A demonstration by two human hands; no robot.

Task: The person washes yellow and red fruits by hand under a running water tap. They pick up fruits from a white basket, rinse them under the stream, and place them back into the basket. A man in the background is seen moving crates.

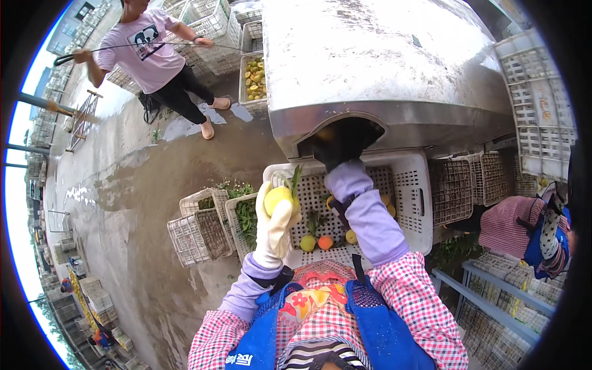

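Note:
My left hand (273,231), in a white glove, is closed around a yellow-green citrus fruit (279,200) with a leafy stem above it. It holds the fruit over the left side of a white plastic crate (424,213). My right hand (338,147), dark-gloved, reaches into the arched opening of a metal machine (394,126); its fingers are lost in the dark. In the crate lie a green fruit (308,243), an orange fruit (325,242), a yellowish fruit (351,237) and loose leaves (313,221). My right forearm covers part of the crate.
Crates with green leaves (246,216) stand left of mine. Brown crates (452,191) and a blue rail (505,293) are at the right. A person (148,46) holding a cord stands on wet concrete at the far left, near a crate of fruit (254,80). Another person (542,231) bends at the right.

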